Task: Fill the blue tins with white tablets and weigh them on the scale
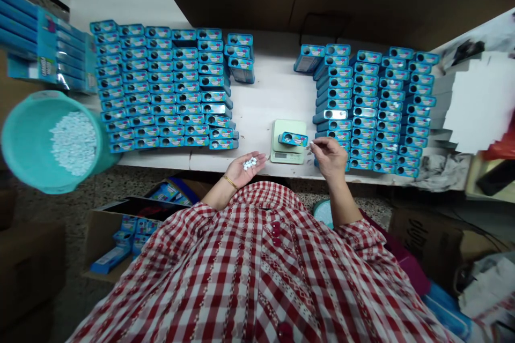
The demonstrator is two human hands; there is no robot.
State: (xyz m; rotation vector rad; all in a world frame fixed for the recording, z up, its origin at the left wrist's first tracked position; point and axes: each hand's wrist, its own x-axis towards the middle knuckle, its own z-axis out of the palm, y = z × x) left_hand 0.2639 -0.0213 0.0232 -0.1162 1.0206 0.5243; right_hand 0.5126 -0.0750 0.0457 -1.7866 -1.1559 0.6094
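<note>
Checked shirt (257,268), blue box (298,140), top crosswise, opening (288,138) leftward

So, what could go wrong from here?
The white pellets lie loose on the open left palm, so a tilt could spill them. The right hand, pinching a small white piece, might nudge the blue box on the scale. It might also knock the blue box stacks close beside it.

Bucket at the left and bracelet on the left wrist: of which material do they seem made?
Bucket: probably plastic, smooth, evenly turquoise, with a moulded-looking rim. Bracelet: likely metal, polished; its gold colour and glint suggest it.
</note>
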